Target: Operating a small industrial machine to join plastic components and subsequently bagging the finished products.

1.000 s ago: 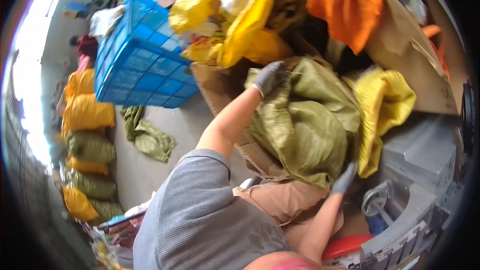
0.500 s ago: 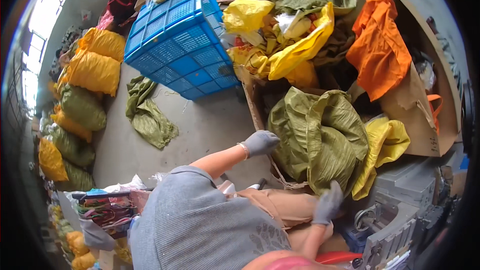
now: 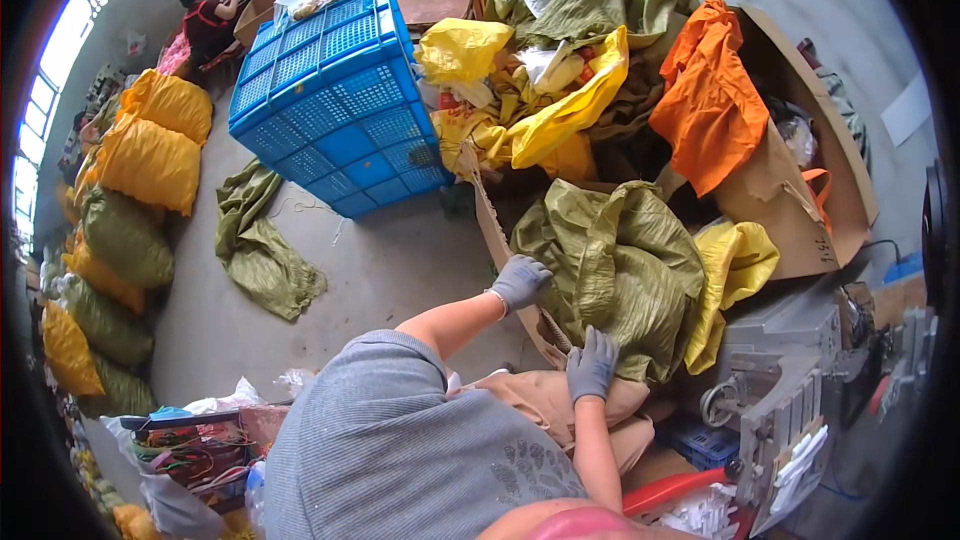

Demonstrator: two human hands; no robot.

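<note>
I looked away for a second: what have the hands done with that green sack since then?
The left hand slid from the top of the olive-green sack down to its left edge; the right hand rose to grip its lower edge. The sack stayed in the cardboard box.

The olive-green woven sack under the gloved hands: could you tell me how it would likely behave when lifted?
The green sack is deeply creased and slumped, so it would probably flop and drape. It looks flat and unfilled, so likely light. Both the left hand and right hand touch it.
</note>
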